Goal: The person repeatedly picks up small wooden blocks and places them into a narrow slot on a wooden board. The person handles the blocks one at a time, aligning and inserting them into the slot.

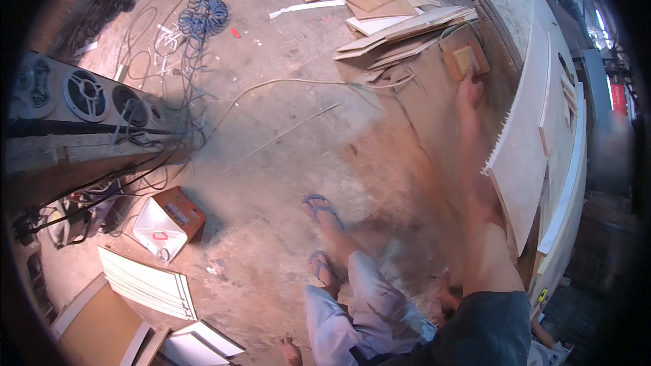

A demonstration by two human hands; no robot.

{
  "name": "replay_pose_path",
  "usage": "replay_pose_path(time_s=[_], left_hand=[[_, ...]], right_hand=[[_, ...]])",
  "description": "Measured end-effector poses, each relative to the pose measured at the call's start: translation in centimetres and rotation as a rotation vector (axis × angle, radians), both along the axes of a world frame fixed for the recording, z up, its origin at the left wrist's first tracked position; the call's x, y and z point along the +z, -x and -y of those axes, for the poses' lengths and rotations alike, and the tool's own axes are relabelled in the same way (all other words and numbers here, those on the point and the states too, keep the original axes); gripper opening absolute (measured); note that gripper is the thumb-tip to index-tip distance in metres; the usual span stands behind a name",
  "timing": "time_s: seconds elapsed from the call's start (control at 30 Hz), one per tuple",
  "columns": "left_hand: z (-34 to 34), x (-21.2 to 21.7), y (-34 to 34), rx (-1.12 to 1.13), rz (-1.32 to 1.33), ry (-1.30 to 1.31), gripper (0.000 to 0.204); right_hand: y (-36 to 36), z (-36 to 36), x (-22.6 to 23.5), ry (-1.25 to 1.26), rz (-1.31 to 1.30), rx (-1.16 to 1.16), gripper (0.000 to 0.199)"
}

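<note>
My right arm stretches forward, and my right hand (pixel 471 89) has a finger out on a square brown box (pixel 449 62). A cream square plate (pixel 464 59), like a switch, sits on the box's face, and the fingertip is at its edge. The other fingers look curled, with nothing visible in them. A cable loops beside the box, next to a pile of thin wooden boards (pixel 400 34). I cannot make out my left hand; a small patch of bare skin at the lower edge could be a hand or a foot.
Large pale panels (pixel 522 156) with a ragged edge stand close on the right. A coiled blue hose (pixel 203 17), loose cables and a thin stick lie on the floor. Left are a speaker cabinet (pixel 85 95), an orange-and-white box (pixel 166 224) and white panels (pixel 146 281). Someone's hand or foot shows lower right.
</note>
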State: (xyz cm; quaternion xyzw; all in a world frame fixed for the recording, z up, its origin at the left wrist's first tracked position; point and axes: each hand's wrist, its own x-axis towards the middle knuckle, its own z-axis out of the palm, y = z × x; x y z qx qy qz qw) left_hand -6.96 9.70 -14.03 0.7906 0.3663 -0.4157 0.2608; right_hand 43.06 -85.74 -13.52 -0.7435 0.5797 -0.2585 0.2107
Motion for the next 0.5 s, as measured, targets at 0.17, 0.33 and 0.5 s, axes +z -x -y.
replay_pose_path(time_s=[0.17, 0.33, 0.5], left_hand=[[-1.5, 1.3, -1.8, -0.055, -0.032, 0.001, 0.065], [-0.2, 4.8, -8.7, -0.198, 0.02, 0.045, 0.084], [7.0, 14.3, -17.5, -0.283, 0.486, 0.337, 0.042]], right_hand=[[5.7, -9.6, -2.4, -0.067, -0.176, 0.25, 0.092], [18.3, -34.4, 1.6, -0.606, -0.12, 0.698, 0.084], [31.7, -52.7, 17.3, -1.347, 0.006, 0.956, 0.078]])
